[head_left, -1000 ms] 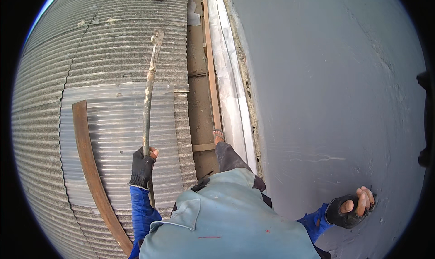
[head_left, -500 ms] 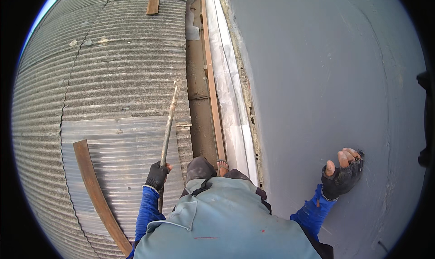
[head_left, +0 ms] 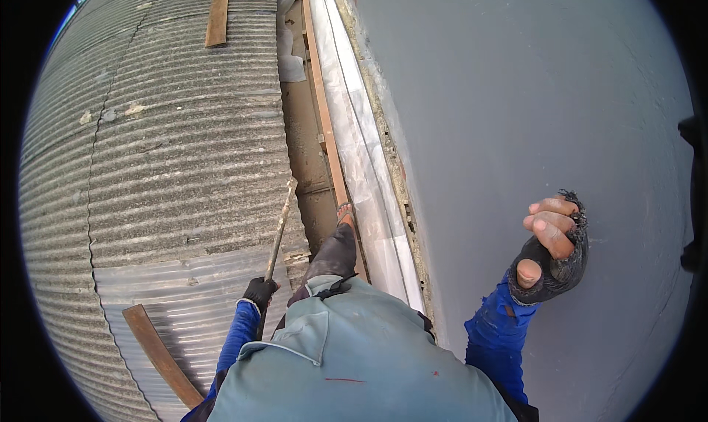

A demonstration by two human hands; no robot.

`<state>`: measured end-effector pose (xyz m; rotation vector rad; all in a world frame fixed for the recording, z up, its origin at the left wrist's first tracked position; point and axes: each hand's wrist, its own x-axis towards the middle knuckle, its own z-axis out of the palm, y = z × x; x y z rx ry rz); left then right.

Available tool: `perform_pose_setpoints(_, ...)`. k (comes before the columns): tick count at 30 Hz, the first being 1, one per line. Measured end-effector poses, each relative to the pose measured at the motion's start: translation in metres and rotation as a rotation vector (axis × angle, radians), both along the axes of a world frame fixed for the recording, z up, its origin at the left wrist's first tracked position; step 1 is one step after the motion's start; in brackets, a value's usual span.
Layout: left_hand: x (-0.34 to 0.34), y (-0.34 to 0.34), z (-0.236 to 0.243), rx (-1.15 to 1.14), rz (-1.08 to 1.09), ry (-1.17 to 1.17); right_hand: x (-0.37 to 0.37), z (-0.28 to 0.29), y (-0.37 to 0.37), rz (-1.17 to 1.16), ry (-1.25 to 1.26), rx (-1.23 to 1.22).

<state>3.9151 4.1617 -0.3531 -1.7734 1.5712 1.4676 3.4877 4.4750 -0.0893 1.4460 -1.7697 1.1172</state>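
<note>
My left hand (head_left: 260,293), in a black fingerless glove, is closed round a long thin pole (head_left: 279,230). The pole's pale, crusted far end reaches the edge of the corrugated roof sheets (head_left: 192,149). My right hand (head_left: 553,245) wears a frayed dark fingerless glove and is held up in front of the smooth grey wall (head_left: 479,112). Its fingers are loosely bent and the thumb stands apart, with nothing visible in them; whether its back touches the wall I cannot tell. One sandalled foot (head_left: 344,214) is stretched forward along a narrow wooden rail (head_left: 328,127).
Between roof and wall runs a brown gutter-like gap (head_left: 301,119). White plastic sheeting (head_left: 354,127) lies along the wall's rough lower edge. A brown board (head_left: 158,352) rests on a translucent corrugated panel (head_left: 221,274), and another board (head_left: 218,16) lies farther up the roof.
I have stepped forward, one foot now farther along the rail, and the roof has shifted lower in view. My right hand has come up with its fingers turned inward. The left still grips the pole.
</note>
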Motion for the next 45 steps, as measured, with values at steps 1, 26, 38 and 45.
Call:
perform_pose_setpoints(1, -0.024, -0.023, -0.003, 0.028, -0.022, -0.042, -0.025, 0.003, -0.031, -0.037, 0.026, -0.011)
perform_pose_setpoints(26, -0.34, -0.415, 0.035, -0.144, -0.232, 0.03, -0.335, -0.001, -0.33, -0.37, 0.332, -0.154)
perform_pose_setpoints(38, -0.513, -0.606, 0.041, -0.205, -0.778, -0.235, -0.357, 0.007, -0.398, -1.311, 0.694, -0.129)
perform_pose_setpoints(45, -0.658, -0.728, 0.009, -0.281, -1.858, -0.205, -0.362, -0.002, -0.404, -1.592, 0.646, -0.496)
